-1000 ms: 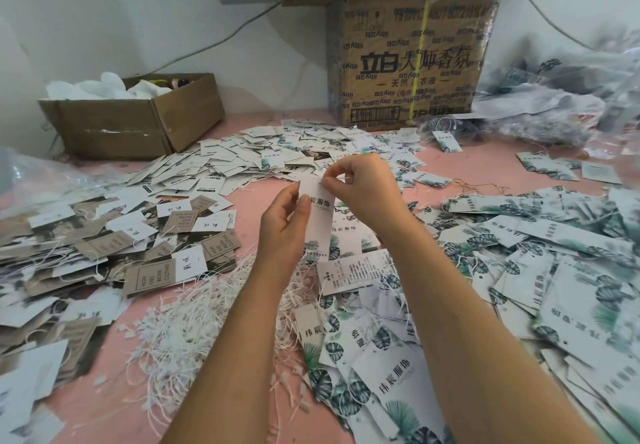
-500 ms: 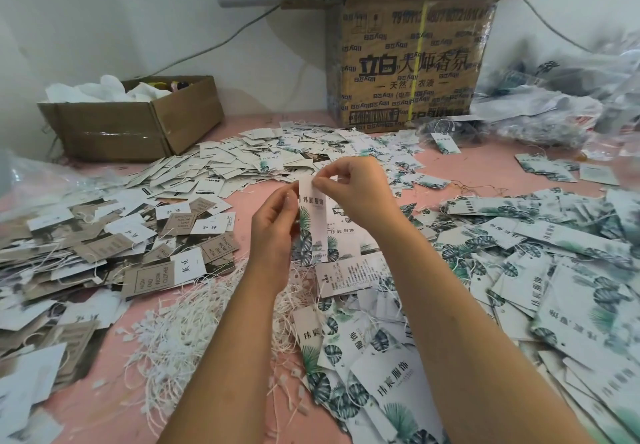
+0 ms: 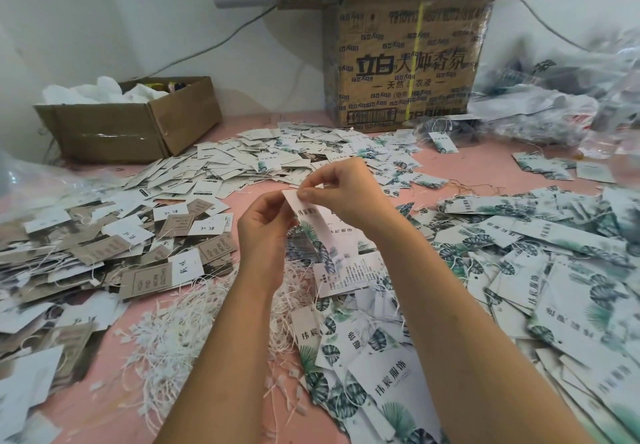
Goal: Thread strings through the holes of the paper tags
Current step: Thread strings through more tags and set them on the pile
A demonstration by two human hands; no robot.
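Note:
A long white paper tag (image 3: pixel 317 227) with green leaf print hangs upright above the pink table, held between both hands. My left hand (image 3: pixel 263 232) grips its left edge from the side. My right hand (image 3: pixel 341 190) pinches the tag's top end with thumb and forefinger, where the hole would be; I cannot see a string in the fingers. A heap of white strings (image 3: pixel 173 336) lies on the table under my left forearm. Loose leaf-print tags (image 3: pixel 554 270) are piled to the right and in front.
Brown and white tags (image 3: pixel 104 246) cover the left side, small white tags (image 3: pixel 242 163) the far middle. An open low cardboard box (image 3: pixel 138 128) stands at the back left, a tall printed carton (image 3: pixel 408 62) at the back, plastic bags (image 3: pixel 571 97) at the back right.
The tag has turned and tilted slightly, its top now leaning left. My right hand's pinch has shifted to the tag's top end. Both hands stay in about the same place.

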